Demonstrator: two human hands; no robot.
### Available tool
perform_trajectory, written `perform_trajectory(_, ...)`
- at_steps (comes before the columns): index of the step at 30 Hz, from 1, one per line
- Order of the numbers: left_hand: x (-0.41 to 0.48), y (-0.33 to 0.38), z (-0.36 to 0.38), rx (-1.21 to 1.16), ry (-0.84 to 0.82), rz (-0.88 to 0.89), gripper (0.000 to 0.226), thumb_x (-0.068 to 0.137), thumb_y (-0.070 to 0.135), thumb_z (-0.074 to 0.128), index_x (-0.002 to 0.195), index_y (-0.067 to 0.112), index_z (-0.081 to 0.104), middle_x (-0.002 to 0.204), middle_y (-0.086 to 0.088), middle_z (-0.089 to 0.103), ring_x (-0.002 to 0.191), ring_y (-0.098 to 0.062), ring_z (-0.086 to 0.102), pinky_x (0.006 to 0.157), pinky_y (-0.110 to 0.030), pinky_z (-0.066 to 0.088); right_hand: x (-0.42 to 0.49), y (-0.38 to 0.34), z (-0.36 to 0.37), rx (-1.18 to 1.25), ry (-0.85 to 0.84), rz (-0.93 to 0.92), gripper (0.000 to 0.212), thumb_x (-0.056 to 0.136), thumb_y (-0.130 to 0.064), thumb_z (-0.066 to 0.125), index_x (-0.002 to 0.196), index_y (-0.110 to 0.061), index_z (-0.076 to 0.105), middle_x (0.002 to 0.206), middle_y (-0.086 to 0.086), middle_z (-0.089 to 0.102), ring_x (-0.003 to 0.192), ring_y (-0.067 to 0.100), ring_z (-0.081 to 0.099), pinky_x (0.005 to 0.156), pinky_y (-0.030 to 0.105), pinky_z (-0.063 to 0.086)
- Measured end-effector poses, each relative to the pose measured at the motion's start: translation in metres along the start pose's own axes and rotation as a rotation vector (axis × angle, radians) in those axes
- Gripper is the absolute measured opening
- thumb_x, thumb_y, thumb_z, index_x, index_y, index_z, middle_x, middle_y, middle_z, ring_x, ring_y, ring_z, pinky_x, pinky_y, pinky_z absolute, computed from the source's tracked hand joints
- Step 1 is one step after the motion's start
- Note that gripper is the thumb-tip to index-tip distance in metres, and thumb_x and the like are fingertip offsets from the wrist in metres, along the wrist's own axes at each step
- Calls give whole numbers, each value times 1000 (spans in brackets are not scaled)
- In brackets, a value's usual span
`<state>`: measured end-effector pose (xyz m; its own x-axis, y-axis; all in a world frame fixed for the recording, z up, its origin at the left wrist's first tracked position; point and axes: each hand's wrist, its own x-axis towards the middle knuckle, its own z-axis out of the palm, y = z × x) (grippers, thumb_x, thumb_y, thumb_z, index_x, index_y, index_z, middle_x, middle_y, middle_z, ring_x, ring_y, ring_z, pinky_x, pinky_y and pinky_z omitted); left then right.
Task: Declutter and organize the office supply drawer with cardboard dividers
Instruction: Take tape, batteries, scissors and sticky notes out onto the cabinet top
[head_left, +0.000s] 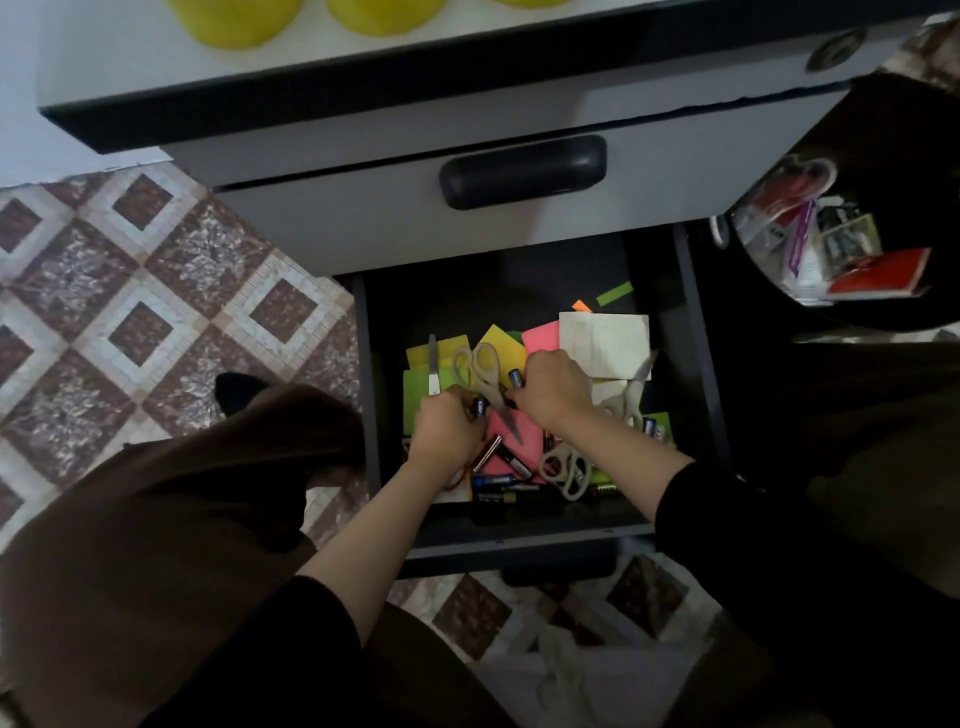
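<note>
— What are you seeing, biggest first?
— I'm looking down at the drawer (519, 538), standing pulled out under a closed one, just ahead of the knees. Sticky notes (540, 336) are lying across its floor, with a white card (605, 343) at the far right.
— And the hands?
— The left hand (449, 431) is curling its fingers round a blue-black battery (480, 407). The right hand (553, 389) is pinching a second battery (514, 375) upright. Beige scissors (483, 371) are lying between them.
— Any brand?
— The print on the loose batteries (493, 480) is showing too blurred to read.
</note>
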<state>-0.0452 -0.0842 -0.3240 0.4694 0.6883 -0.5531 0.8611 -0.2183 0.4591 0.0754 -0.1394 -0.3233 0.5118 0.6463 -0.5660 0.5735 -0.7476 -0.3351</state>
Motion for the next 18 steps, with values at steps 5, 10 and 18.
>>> perform_trajectory(5,1,0,7,79,34,-67,32,85,31,65,90,-1,62,89,-19,65,84,-33,63,63,-33,46,-2,-3,0,-26,8,-10,28,87,-29,64,96,-3,61,101,13,60,94,31,60,66,30,39)
perform_trajectory(10,1,1,9,54,28,-150,32,86,25,63,70,-3,61,81,-20,65,77,-33,64,53,-30,40,0,-8,6,-23,36,-7,27,87,-28,64,97,-3,61,102,13,61,96,31,59,67,30,38)
perform_trajectory(18,0,-3,5,-44,23,-191,34,81,23,66,53,7,55,51,-2,49,48,-15,46,40,-22,30,4,-15,16,-27,132,-40,18,89,-11,52,100,-2,64,101,14,64,99,30,56,66,29,36)
